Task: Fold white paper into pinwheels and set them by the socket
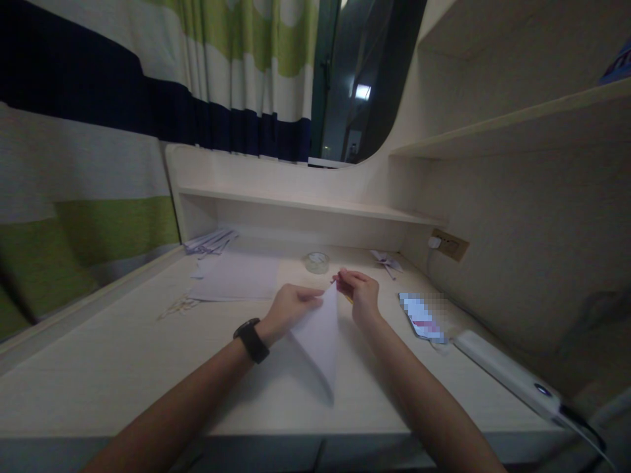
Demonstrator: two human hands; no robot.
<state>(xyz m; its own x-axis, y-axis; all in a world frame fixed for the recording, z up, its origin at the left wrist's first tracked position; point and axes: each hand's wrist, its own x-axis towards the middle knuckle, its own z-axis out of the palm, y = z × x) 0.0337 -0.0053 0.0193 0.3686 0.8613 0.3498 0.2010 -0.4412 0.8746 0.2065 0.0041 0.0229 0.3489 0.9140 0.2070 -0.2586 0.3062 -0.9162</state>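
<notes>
A white sheet of paper [319, 341], folded into a narrow triangle, stands up from the pale wooden desk [118, 355] with its tip near the desk's front edge. My left hand [290, 307], with a black watch on the wrist, pinches the sheet's upper left edge. My right hand [361, 294] grips the top corner of the same sheet, and something thin and reddish shows between its fingers.
A stack of white paper [239, 277] lies behind my left hand, with paper scraps [178, 305] and folded pieces [210, 242] further left. A tape roll [317, 261], a small folded paper shape [387, 261], a blurred card [422, 316] and a white device with a cable [507, 374] lie to the right. A wall socket [449, 244] sits under the shelves.
</notes>
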